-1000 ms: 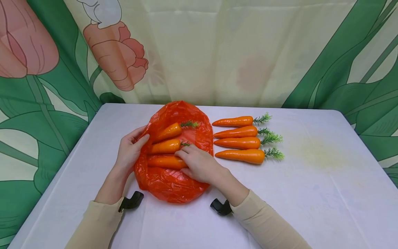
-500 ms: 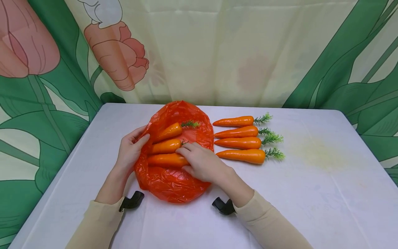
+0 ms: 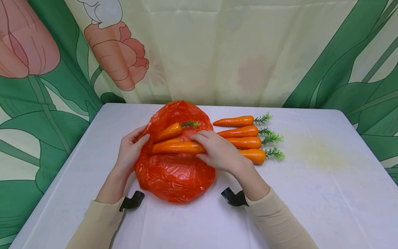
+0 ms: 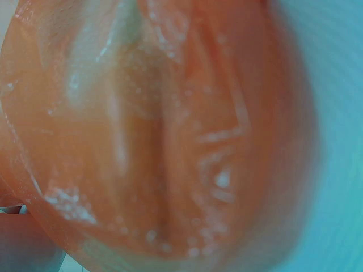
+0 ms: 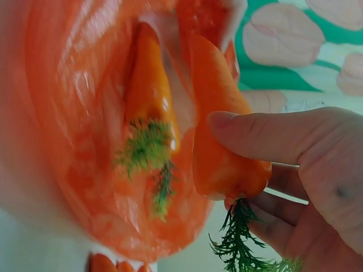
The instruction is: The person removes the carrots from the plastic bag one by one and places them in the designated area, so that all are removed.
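Observation:
A red plastic bag (image 3: 175, 180) lies on the table with its mouth spread. My left hand (image 3: 131, 148) pinches the bag's left rim between thumb and fingers. Over the mouth, my right hand (image 3: 220, 152) grips an orange carrot (image 3: 177, 148) by its thick end, the tip pointing left. In the right wrist view, thumb and fingers wrap that carrot, and its green leaves hang below them. Inside the bag lies another carrot (image 3: 171, 132) with a green top. One more carrot (image 3: 170, 141) is mostly hidden behind the held one. Blurred red film (image 4: 142, 141) fills most of the left wrist view.
Several carrots lie in a column to the right of the bag, such as the farthest carrot (image 3: 237, 121), leaves to the right. My right hand and forearm partly cover the nearer ones. A white cloth (image 3: 311, 193) covers the table. A patterned curtain (image 3: 248, 52) hangs behind.
The right hand has lifted the nearest carrot off the bag's inside and moved it up and to the right, now overlapping the middle carrot. The left hand has stayed on the rim.

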Motion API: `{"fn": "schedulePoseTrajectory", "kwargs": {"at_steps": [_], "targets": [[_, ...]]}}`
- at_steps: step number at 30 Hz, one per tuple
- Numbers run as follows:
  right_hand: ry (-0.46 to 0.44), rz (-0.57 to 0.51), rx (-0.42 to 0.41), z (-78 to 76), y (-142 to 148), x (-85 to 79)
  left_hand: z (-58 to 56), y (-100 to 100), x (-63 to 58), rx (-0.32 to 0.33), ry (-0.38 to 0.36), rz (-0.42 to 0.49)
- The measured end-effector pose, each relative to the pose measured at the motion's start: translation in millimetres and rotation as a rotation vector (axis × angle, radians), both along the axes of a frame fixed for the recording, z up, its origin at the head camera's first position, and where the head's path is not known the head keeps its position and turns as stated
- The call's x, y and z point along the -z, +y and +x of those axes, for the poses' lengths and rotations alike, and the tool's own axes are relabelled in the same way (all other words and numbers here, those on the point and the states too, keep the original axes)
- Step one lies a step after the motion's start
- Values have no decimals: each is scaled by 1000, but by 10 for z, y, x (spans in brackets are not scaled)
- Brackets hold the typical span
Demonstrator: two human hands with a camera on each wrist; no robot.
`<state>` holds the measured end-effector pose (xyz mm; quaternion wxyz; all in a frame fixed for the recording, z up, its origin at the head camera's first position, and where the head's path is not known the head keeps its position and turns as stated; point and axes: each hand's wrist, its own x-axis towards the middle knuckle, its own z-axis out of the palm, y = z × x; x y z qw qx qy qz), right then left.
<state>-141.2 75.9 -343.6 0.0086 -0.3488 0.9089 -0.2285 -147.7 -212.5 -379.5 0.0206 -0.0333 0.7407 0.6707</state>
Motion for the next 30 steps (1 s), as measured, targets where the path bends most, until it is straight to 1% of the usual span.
{"fn": "schedulePoseTrajectory", "kwargs": {"at_steps": [6, 13, 18, 23, 30], "targets": [[-6, -17, 45, -16, 106, -20, -1, -2, -8, 2, 1, -2], [-12, -33, 93, -21, 236, -31, -26, 41, 15, 6, -11, 5], [-16, -42, 104, -31, 333, -31, -24, 36, 34, 0, -10, 0], [-19, -56, 111, -21, 457, 7, -17, 20, 33, 3, -1, 1], [22, -81, 114, -40, 655, 72, -9, -2, 30, 1, 12, 2]]}}
